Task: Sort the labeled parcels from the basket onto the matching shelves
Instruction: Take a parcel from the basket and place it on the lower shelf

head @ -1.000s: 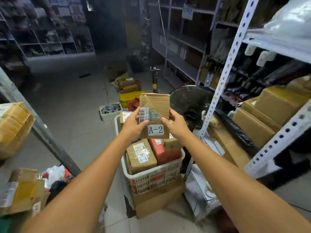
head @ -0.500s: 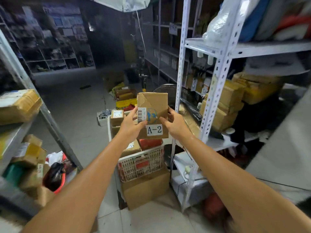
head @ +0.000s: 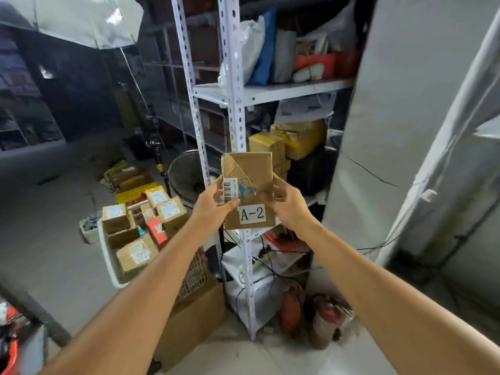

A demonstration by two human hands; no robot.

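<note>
I hold a flat brown cardboard parcel [head: 250, 171] upright in front of me; it carries a barcode sticker and a white label reading A-2. My left hand [head: 213, 205] grips its left edge and my right hand [head: 288, 205] grips its right edge. Behind the parcel stands a white metal shelf rack [head: 234, 93], with yellow-taped boxes [head: 295, 139] on its middle level. Down to the left is the white basket [head: 108, 262], holding several more labeled parcels.
A cardboard box [head: 194, 320] sits under the basket. A black fan [head: 186, 174] stands beside the rack. Red fire extinguishers [head: 292, 312] and cables lie at the rack's foot. A grey wall [head: 392, 131] rises on the right. More boxes [head: 130, 177] lie on the floor behind.
My view has swung right and upward toward the white rack. The parcel stays in both hands, and the basket has slid to the lower left of the view.
</note>
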